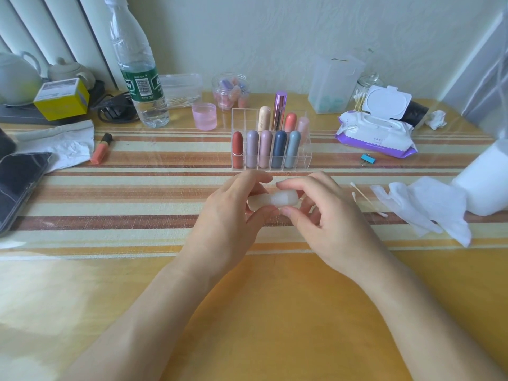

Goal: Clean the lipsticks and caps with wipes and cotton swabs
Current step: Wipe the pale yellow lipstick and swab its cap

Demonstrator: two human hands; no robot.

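Before the rack (304, 158), left hand (233, 209) and right hand (325, 215) pinch one pale lipstick (276, 200).
Light, probably slippery; grip it at both ends.

The scene is lit brightly and evenly by soft light. A pale glare is spread across the table (275, 312) toward its left edge. Straight lines are bowed near the frame's borders.

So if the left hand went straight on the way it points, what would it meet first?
Past the white lipstick it holds, the left hand would probably meet the rack, around the navy lipstick in its front row. The gap between looks free, though depth is unclear.
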